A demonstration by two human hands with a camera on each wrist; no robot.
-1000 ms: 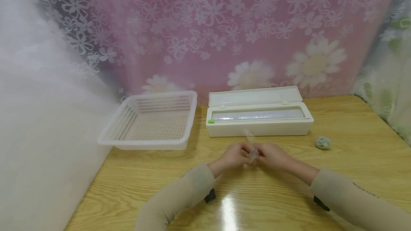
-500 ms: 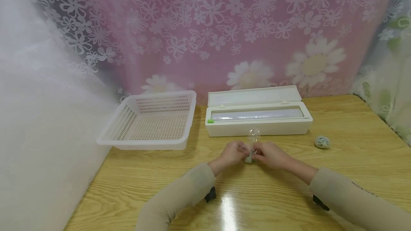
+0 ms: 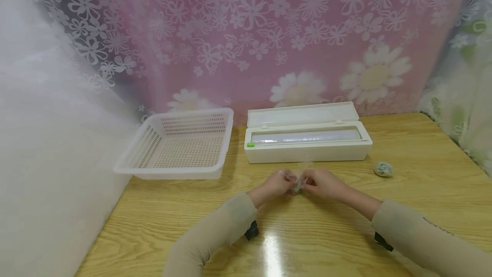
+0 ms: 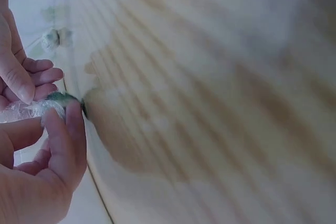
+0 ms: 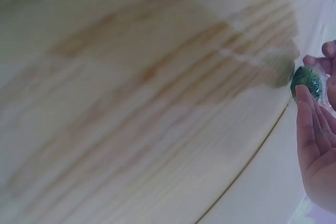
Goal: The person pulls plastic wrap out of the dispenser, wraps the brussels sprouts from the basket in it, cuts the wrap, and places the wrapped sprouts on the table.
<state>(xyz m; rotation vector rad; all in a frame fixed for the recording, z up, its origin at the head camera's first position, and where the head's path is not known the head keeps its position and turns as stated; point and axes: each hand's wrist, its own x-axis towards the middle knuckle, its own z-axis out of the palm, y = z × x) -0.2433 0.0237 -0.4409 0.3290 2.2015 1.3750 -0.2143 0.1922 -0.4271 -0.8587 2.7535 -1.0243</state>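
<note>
A small green bundle [image 5: 306,81] in clear plastic film sits between both hands, just above the wooden table. In the head view my left hand [image 3: 276,185] holds it from the left, fingers bent around its side. My right hand [image 3: 324,184] pinches the gathered film [image 4: 23,111] from the right. Most of the bundle [image 3: 298,186] is hidden by the fingers in the head view. A second wrapped bundle [image 3: 383,169] lies on the table to the right of the hands.
Behind the hands stands a long white cling film box [image 3: 307,154], lid up, with a film roll [image 3: 303,137] inside. A white perforated basket [image 3: 169,170] stands at the left on the wooden table [image 3: 326,238]. A floral curtain [image 3: 238,33] hangs behind.
The upright tail of film above the hands has dropped and is hardly visible. The fingers have shifted slightly around the bundle; both arms stay nearly in place.
</note>
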